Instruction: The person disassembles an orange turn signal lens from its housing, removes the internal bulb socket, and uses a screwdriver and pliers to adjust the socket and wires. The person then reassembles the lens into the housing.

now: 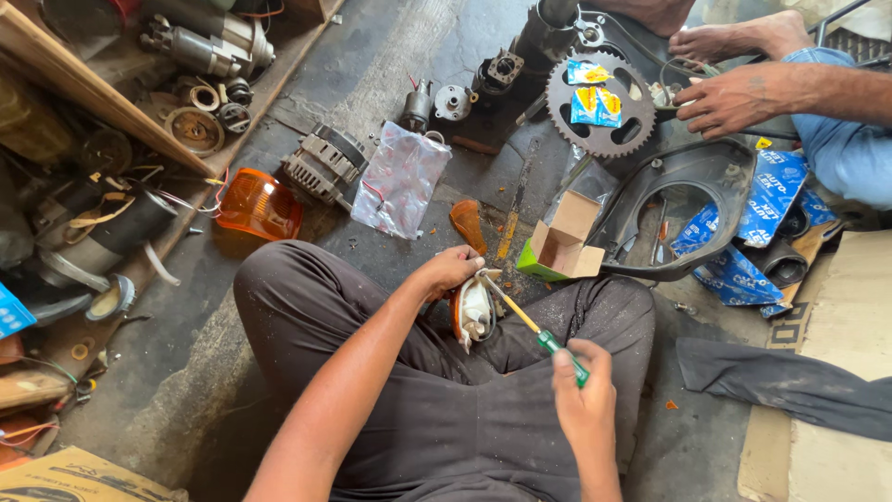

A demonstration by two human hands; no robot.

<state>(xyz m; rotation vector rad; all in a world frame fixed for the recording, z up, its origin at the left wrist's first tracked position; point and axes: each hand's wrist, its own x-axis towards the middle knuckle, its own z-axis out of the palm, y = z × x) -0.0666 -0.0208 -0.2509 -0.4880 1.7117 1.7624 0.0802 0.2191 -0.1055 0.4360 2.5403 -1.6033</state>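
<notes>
Now the left hand (452, 270) clamps the lamp housing (474, 311); the right hand (583, 381) grips the screwdriver (534, 328), whose shaft slants up-left into that housing.

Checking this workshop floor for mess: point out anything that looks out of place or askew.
Much lies loose on the floor: an orange lens cover sits detached beside an alternator, and an open cardboard box is tipped on its side. The left hand holds a lamp unit with no lens while the right hand works a screwdriver into it.

One head-worn camera looks steeply down from close above. It faces the person's lap and the workshop floor (437, 56) beyond.
</notes>
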